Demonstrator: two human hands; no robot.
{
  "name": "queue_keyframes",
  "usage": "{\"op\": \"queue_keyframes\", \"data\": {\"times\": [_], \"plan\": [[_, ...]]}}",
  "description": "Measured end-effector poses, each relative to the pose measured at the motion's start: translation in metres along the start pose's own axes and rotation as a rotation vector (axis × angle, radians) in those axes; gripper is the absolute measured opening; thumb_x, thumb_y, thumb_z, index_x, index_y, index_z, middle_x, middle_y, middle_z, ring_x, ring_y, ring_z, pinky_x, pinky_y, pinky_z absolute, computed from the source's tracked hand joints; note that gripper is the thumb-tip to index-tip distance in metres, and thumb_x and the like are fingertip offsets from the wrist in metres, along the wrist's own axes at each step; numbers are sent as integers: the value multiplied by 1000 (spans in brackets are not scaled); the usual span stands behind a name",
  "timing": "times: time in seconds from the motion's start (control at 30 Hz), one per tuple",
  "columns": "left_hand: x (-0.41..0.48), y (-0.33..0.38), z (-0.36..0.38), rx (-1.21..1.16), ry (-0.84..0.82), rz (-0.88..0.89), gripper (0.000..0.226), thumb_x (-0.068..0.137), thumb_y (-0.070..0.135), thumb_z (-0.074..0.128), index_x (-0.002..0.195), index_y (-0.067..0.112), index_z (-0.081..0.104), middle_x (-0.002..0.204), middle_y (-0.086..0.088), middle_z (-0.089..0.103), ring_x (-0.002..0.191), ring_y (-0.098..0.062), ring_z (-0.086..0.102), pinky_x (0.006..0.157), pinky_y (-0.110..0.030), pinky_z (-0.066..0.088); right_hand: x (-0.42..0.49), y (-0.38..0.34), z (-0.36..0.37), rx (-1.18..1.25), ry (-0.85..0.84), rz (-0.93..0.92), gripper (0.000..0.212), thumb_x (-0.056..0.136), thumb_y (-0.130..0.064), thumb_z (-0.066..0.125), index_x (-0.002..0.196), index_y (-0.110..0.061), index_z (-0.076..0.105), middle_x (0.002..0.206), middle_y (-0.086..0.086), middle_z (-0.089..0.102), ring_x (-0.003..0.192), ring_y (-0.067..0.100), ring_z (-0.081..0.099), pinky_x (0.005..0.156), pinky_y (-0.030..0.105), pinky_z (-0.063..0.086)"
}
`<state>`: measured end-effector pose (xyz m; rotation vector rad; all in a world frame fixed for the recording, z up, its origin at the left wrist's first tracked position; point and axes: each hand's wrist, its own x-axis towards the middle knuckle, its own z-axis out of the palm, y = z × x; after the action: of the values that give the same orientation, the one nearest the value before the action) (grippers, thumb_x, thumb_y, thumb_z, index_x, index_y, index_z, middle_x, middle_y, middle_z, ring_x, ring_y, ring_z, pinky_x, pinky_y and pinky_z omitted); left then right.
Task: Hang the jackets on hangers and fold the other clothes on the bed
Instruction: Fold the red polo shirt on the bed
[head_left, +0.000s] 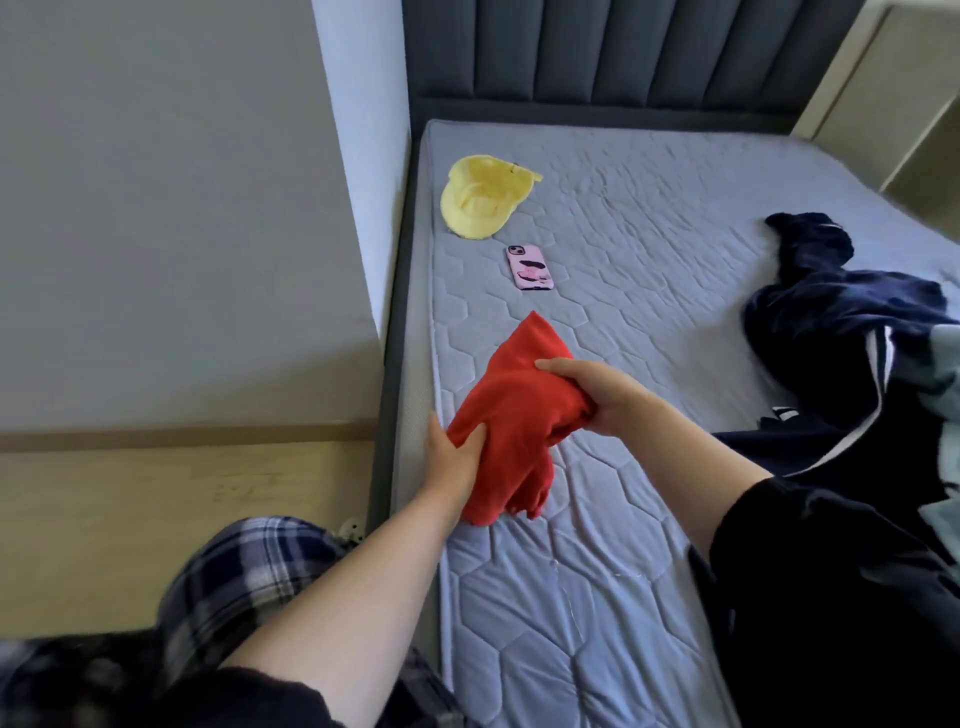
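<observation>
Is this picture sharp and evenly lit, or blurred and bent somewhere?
Head view: soft, even daylight, no glare or hard shadows on the mattress; the red garment gripped by the left hand and right hand is fairly sharp; the dark clothes at the right edge look smeared; the wide lens tilts the headboard.

Navy jacket (831, 338) partly beyond the right edge
</observation>
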<state>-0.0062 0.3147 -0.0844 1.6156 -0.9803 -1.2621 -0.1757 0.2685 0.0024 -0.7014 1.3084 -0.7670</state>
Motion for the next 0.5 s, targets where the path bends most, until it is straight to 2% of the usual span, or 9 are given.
{"op": "queue_keyframes", "data": {"times": [0.03, 0.1, 0.17, 0.23, 0.27, 0.33, 0.4, 0.43, 0.5], "plan": [[-2, 7, -5, -116, 18, -70, 79, 93, 30, 60, 152, 10, 12, 151, -14, 33, 135, -26, 39, 112, -35, 31, -7, -9, 9, 3, -15, -30, 25, 86, -20, 68, 106, -7, 62, 87, 9, 71, 69, 20, 67, 69, 38, 56], [-3, 19, -19, -347, -5, -153, 71, 92, 37, 60, 149, 10, 26, 141, -14, 48, 122, -25, 54, 100, -35, 45, -19, -27, 28, 42, -46, -79, 22, 86, -21, 67, 103, -8, 63, 82, 8, 72, 65, 19, 68, 64, 35, 57], [-6, 33, -40, -593, -201, -252, 57, 92, 51, 50, 141, 22, 42, 122, -5, 65, 105, -17, 66, 85, -31, 52, -29, -45, 51, 73, -92, -127, 19, 85, -22, 67, 99, -10, 64, 79, 7, 73, 64, 18, 69, 63, 33, 57], [-2, 47, -63, -703, -334, -330, 49, 90, 64, 39, 131, 40, 49, 120, 3, 66, 115, -20, 60, 96, -42, 43, -33, -62, 80, 77, -138, -168, 17, 86, -23, 67, 98, -11, 64, 79, 6, 73, 66, 18, 69, 68, 34, 57], [3, 52, -75, -724, -359, -331, 47, 88, 67, 37, 124, 41, 55, 119, 3, 66, 119, -26, 55, 97, -48, 39, -33, -69, 97, 82, -157, -179, 17, 86, -23, 67, 98, -11, 64, 79, 6, 73, 67, 19, 69, 70, 34, 56], [14, 60, -100, -788, -357, -323, 51, 85, 69, 39, 112, 33, 62, 111, -1, 70, 116, -28, 54, 97, -51, 36, -28, -80, 135, 89, -198, -181, 17, 87, -23, 65, 98, -10, 63, 76, 7, 73, 63, 18, 69, 64, 31, 57], [29, 63, -130, -878, -293, -326, 62, 80, 70, 46, 123, 28, 58, 124, -5, 64, 121, -30, 52, 107, -58, 26, -15, -84, 177, 108, -231, -169, 18, 88, -24, 64, 98, -9, 63, 75, 7, 73, 61, 18, 69, 58, 29, 57], [39, 61, -147, -926, -282, -315, 68, 77, 70, 50, 128, 25, 55, 126, -9, 63, 120, -33, 53, 107, -59, 26, -6, -84, 198, 118, -247, -159, 19, 88, -24, 64, 99, -9, 63, 77, 7, 73, 63, 18, 70, 61, 30, 58], [61, 48, -186, -1052, -284, -289, 75, 74, 66, 58, 131, 18, 55, 121, -17, 65, 114, -35, 57, 102, -59, 37, 16, -77, 242, 130, -273, -124, 23, 87, -25, 65, 103, -8, 63, 83, 9, 73, 69, 21, 70, 71, 35, 57]]}}
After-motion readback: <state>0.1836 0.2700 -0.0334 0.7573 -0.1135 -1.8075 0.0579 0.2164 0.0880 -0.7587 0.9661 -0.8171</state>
